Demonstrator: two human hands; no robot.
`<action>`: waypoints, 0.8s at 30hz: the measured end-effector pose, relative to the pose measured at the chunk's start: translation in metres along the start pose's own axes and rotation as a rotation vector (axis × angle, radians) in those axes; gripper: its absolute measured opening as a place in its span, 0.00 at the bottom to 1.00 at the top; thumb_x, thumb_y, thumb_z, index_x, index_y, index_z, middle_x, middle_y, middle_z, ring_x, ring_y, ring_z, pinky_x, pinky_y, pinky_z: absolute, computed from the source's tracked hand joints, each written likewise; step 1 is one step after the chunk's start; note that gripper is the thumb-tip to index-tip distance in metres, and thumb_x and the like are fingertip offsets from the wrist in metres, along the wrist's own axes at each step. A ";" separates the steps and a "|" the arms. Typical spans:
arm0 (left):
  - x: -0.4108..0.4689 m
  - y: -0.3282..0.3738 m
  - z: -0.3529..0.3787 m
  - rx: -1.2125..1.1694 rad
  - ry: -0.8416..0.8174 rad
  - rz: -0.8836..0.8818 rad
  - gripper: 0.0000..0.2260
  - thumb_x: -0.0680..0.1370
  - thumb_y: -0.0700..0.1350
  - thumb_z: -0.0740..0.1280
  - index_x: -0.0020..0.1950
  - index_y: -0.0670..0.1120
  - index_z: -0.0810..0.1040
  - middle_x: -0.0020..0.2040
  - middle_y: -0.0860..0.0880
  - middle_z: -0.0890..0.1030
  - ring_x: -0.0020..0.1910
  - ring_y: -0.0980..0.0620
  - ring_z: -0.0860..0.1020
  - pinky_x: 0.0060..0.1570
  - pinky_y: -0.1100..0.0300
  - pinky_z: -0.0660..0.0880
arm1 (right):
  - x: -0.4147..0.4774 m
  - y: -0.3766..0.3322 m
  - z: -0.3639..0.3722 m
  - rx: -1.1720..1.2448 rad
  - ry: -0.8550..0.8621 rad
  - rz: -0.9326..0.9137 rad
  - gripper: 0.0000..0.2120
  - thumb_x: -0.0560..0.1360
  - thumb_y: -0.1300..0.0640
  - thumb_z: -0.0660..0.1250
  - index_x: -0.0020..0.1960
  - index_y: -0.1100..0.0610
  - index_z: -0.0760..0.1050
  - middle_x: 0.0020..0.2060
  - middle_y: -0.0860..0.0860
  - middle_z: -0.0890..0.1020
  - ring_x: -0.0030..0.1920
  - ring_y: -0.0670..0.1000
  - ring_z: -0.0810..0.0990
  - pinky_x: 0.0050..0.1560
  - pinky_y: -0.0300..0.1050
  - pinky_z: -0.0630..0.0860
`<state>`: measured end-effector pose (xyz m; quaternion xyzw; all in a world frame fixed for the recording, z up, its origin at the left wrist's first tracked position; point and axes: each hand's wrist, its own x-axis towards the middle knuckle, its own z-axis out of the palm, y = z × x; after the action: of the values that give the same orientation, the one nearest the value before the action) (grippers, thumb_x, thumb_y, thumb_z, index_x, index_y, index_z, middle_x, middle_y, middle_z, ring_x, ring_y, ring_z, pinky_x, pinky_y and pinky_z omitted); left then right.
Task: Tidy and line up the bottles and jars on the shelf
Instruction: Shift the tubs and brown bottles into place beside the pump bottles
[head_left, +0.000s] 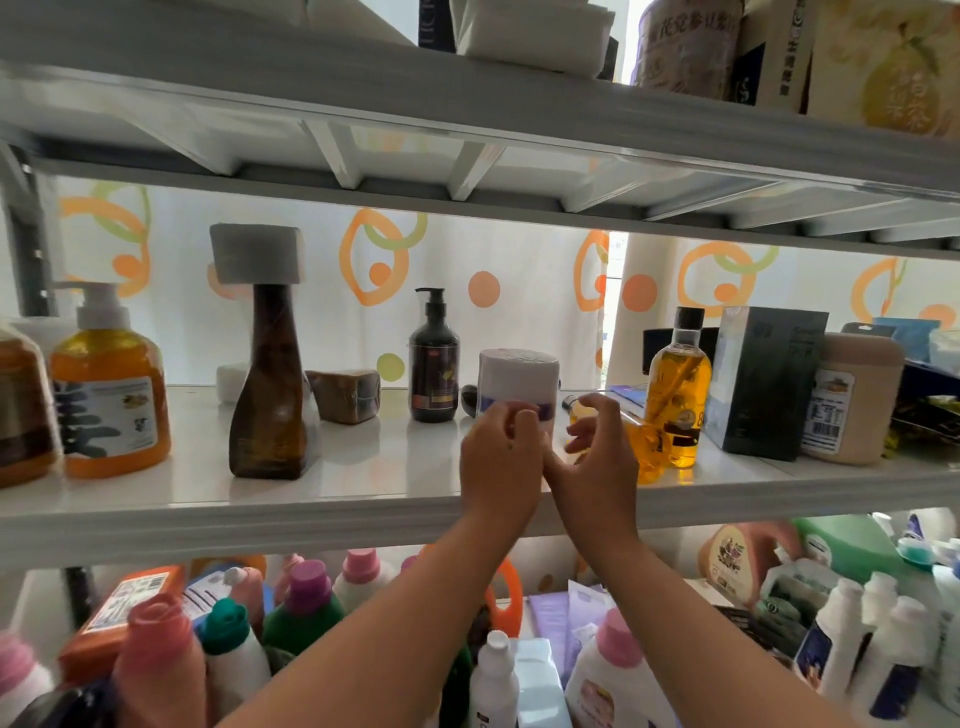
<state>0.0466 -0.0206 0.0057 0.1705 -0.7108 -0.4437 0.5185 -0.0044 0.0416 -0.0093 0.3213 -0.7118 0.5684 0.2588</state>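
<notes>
On the white middle shelf (260, 512) stand an orange pump bottle (109, 400), a tall brown bottle (270, 395) with a grey cap, a dark pump bottle (434, 364), a white jar (519, 374) with a purple band, and a yellow oil bottle (680, 395). A second yellow bottle (649, 457) lies on its side by the front edge. My left hand (501, 462) has loosely curled fingertips at the jar's lower front. My right hand (597, 462) hovers beside it, fingers spread and bent, holding nothing, partly hiding the lying bottle.
A wrapped brown block (345, 395) sits behind the tall bottle. A dark box (763, 379) and a beige jar (852, 400) crowd the right end. The upper shelf (467, 104) hangs low overhead. Several detergent bottles (306, 608) fill the lower shelf under my arms.
</notes>
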 end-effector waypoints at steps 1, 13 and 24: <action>0.005 -0.003 -0.007 -0.011 0.026 -0.019 0.08 0.80 0.43 0.57 0.51 0.46 0.76 0.48 0.49 0.79 0.47 0.52 0.77 0.46 0.63 0.77 | 0.001 -0.002 0.006 0.017 -0.021 0.007 0.28 0.68 0.53 0.74 0.64 0.55 0.65 0.52 0.52 0.77 0.47 0.47 0.75 0.39 0.25 0.66; 0.049 -0.019 -0.043 -0.013 -0.451 -0.281 0.18 0.81 0.51 0.51 0.68 0.47 0.69 0.68 0.48 0.70 0.67 0.49 0.67 0.66 0.54 0.63 | 0.020 0.000 0.046 -0.051 -0.189 0.236 0.43 0.66 0.49 0.76 0.71 0.52 0.53 0.65 0.56 0.72 0.63 0.58 0.73 0.57 0.52 0.74; 0.047 -0.033 -0.060 0.102 -0.326 -0.176 0.15 0.81 0.51 0.51 0.53 0.49 0.76 0.47 0.51 0.79 0.45 0.58 0.75 0.39 0.66 0.67 | 0.019 -0.011 0.052 -0.064 -0.303 0.219 0.46 0.63 0.46 0.77 0.71 0.53 0.52 0.64 0.55 0.73 0.61 0.58 0.75 0.56 0.53 0.74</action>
<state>0.0736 -0.0991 0.0104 0.1840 -0.7894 -0.4722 0.3464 -0.0091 -0.0142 -0.0001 0.3155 -0.7910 0.5154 0.0956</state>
